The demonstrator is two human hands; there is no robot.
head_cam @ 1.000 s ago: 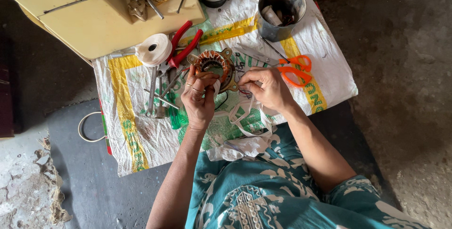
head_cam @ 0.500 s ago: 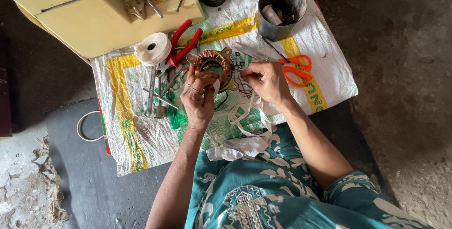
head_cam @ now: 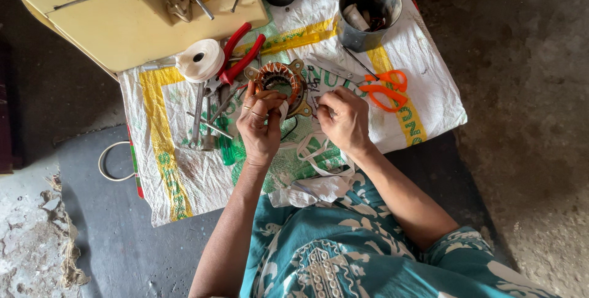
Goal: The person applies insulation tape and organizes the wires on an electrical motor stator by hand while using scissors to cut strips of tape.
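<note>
A round motor stator [head_cam: 281, 79] with copper windings sits on a white woven sack [head_cam: 184, 169] spread over the work surface. My left hand [head_cam: 261, 125] holds the stator's near edge, with a strip of white tape under the fingers. Just right of the stator, my right hand [head_cam: 345, 117] is closed, pinching what looks like a thin thread or wire; the thing itself is too small to make out. A loose length of white cloth tape [head_cam: 313, 157] trails from the stator toward my lap.
Red-handled pliers [head_cam: 240, 54] and a white tape roll [head_cam: 200, 60] lie left of the stator, with several metal tools [head_cam: 205, 114] below. Orange scissors [head_cam: 383, 87] lie to the right. A metal tin [head_cam: 367, 13] stands at the back, a yellow box [head_cam: 123, 22] at back left.
My right hand has shifted slightly left, closer to the stator. The left hand keeps its hold on the stator.
</note>
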